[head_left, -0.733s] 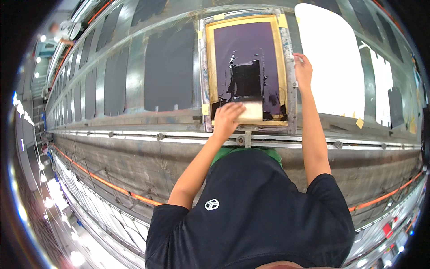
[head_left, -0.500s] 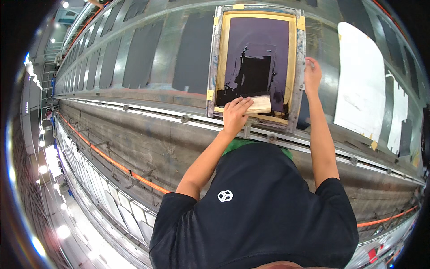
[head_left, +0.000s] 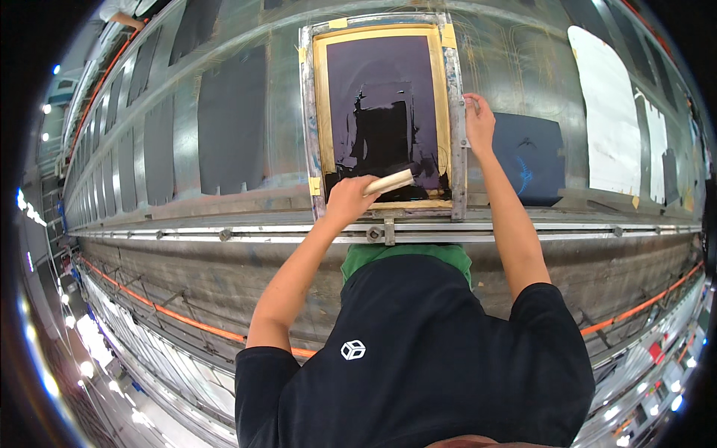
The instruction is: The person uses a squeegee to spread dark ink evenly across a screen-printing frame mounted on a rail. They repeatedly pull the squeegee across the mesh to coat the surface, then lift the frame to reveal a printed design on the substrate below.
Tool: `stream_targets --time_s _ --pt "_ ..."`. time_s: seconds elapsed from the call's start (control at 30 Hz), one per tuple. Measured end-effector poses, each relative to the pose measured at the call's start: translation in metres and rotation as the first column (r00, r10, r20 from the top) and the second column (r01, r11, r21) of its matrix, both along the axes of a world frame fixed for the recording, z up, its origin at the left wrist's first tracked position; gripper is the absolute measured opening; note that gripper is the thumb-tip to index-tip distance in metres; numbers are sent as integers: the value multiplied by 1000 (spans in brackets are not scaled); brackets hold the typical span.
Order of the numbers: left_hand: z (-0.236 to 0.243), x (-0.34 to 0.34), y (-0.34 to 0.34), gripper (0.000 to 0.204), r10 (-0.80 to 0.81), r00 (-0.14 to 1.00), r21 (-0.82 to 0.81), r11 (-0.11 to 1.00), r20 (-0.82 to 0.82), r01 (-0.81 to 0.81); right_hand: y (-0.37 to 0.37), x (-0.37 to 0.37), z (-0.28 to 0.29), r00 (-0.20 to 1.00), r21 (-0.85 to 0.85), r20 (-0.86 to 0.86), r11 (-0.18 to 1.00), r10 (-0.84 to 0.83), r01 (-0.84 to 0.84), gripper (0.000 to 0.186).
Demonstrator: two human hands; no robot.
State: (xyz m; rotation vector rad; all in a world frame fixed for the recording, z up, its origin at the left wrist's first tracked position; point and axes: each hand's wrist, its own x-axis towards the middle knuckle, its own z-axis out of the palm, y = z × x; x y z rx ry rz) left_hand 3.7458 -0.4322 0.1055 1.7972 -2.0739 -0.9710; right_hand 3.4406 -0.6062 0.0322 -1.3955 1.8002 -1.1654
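A screen-printing frame point(head_left: 307, 112) edged with yellow tape lies on the long table in front of me. Wet black ink point(head_left: 382, 133) covers the lower middle of its purple mesh point(head_left: 379, 60). My left hand point(head_left: 349, 198) is closed round the wooden handle of a squeegee point(head_left: 393, 181), which leans at the frame's near end; its blade is mostly hidden in the dark ink. At the frame's right edge, my right hand point(head_left: 480, 125) grips the side with curled fingers. Just right of that hand lies a dark fabric piece point(head_left: 529, 160) bearing a small blue print.
Several dark grey pieces point(head_left: 233, 123) line the table to the left. White pieces point(head_left: 606, 112) lie at the right. A metal rail point(head_left: 299, 234) runs along the near edge, under the frame's bracket point(head_left: 388, 231). Another person's arm point(head_left: 123, 19) shows at the far left.
The frame has shifted left along the rail, uncovering the printed dark piece. My right hand stayed on its edge. The squeegee has turned in my left hand, its right end now higher.
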Motion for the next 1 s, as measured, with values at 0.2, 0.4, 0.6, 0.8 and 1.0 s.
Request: stream_targets --time_s 0.2,0.4,0.6,0.8,1.0 --pt "-39 28 -97 49 -216 953 538 788 -212 298 1 10 -5 998 93 -64 996 -1 6 26" --pt "10 49 -158 40 -100 970 548 810 -221 209 -1 0 -22 995 -37 -96 999 -9 5 25" --pt "4 42 -168 34 -14 1000 -23 1000 21 14 0 1 9 861 34 -497 993 114 -112 34" --pt "5 32 -198 28 -3 998 -196 980 61 15 -28 86 100 516 75 -725 797 456 -599 36" --pt "-34 16 -130 34 10 992 -495 867 128 55 20 90 57 498 143 -650 737 574 -661 39"
